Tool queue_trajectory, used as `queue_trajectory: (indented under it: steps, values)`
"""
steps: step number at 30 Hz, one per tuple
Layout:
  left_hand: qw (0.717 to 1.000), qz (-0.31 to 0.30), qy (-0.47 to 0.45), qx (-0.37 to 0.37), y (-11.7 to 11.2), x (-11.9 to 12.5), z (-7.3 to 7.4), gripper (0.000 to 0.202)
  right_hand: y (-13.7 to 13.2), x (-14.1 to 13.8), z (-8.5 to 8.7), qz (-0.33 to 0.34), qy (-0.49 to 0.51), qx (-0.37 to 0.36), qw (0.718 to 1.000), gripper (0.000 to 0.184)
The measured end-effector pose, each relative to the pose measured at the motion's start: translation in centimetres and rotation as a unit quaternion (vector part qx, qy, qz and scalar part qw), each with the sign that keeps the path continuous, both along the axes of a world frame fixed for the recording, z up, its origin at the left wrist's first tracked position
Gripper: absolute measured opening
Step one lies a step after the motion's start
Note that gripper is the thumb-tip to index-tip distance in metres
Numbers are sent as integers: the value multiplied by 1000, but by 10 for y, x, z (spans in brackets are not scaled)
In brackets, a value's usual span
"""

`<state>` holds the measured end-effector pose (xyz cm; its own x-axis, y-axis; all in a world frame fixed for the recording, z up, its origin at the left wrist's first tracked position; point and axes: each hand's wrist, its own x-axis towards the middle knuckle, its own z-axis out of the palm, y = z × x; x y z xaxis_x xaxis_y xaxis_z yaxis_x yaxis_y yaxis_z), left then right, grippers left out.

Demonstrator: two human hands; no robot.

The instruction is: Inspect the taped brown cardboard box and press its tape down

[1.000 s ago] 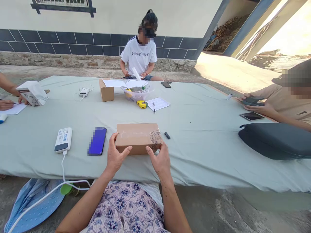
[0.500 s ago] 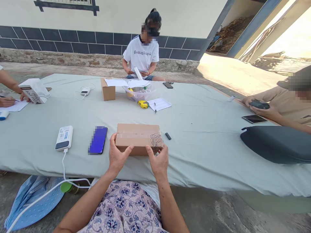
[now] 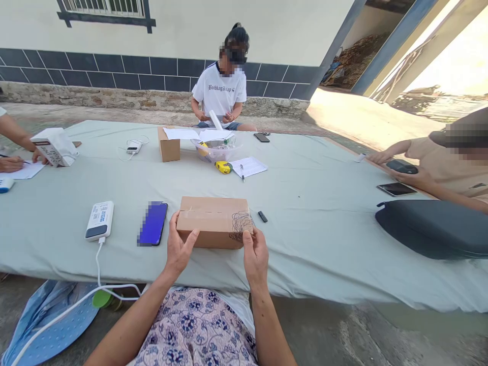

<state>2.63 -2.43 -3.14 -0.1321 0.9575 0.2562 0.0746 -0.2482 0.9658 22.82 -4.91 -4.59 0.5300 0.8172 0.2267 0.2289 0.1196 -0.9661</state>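
- Cardboard box: brown, oblong, dark scribble at 4 o'clock; contents hidden. At worktop 6 o'clock side; resting or lifted, cannot tell.
- Left hand: fingers holding box's 9 o'clock end; right hand: fingers holding its 4 o'clock corner.
- Tub, 12 o'clock from box: translucent plastic, paper sheets across top.
- Worktop cloth: pale, creased.

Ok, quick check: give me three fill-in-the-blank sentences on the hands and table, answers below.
The left hand and right hand hold the long brown cardboard box; its dark tangled lines lie nearest the ____ hand.
The thin cable plugged into the white rectangular power bank is coloured ____.
Partly on the white paper sheet beside the yellow plastic tape measure lies a slim ____.

Missing words: right; white; pen.
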Motion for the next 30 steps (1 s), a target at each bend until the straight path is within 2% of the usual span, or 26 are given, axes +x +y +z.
queue_trajectory:
  steps: [10,13,16,21,24,27,30]
  values:
    - [998,28,-62,-2,4,-12,-5,74,1,-4,8,26,-43,59,997,40]
    - [997,28,-69,-3,6,-15,-7,74,4,0,5,29,-53,67,996,40]
    - [995,47,-91,-3,9,-19,-7,74,9,4,-6,26,-60,55,996,42]
    - [990,56,-127,-7,14,-25,-12,73,18,7,-28,43,7,32,999,52]
    - [988,58,-145,-9,16,-27,-15,73,21,6,-36,53,56,34,996,56]
    - [981,61,-183,-30,17,-28,-15,74,21,4,-35,55,86,36,994,55]
    - [969,53,-234,-67,15,-27,-12,81,17,3,-26,35,98,53,993,53]
